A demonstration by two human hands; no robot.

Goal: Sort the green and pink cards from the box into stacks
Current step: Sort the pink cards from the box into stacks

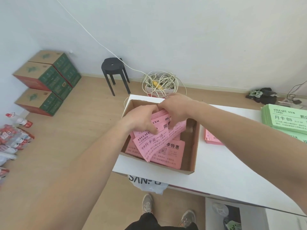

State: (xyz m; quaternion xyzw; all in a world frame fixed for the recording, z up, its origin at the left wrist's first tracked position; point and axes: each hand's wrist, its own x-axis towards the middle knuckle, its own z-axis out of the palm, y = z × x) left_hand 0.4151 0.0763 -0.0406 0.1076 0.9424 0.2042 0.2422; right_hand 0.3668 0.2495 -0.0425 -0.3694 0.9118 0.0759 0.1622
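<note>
An open cardboard box (192, 146) sits at the left end of the white table (224, 171). Inside it lie loose pink cards (162, 146) with black print. Both my hands reach into the box. My left hand (141, 118) grips a bunch of pink cards from the left, thumb on top. My right hand (176, 105) holds the same bunch at its far edge. A pink stack (211, 138) lies on the table right of the box, partly hidden by my right forearm. A green stack (285, 118) lies at the table's far right.
Floor left of the table holds stacked cartons (44, 83), bottles (15, 135) and a black stool (114, 72). A coil of white cable (159, 82) sits behind the box. A white plastic bag (147, 181) hangs below the table edge. My feet are underneath.
</note>
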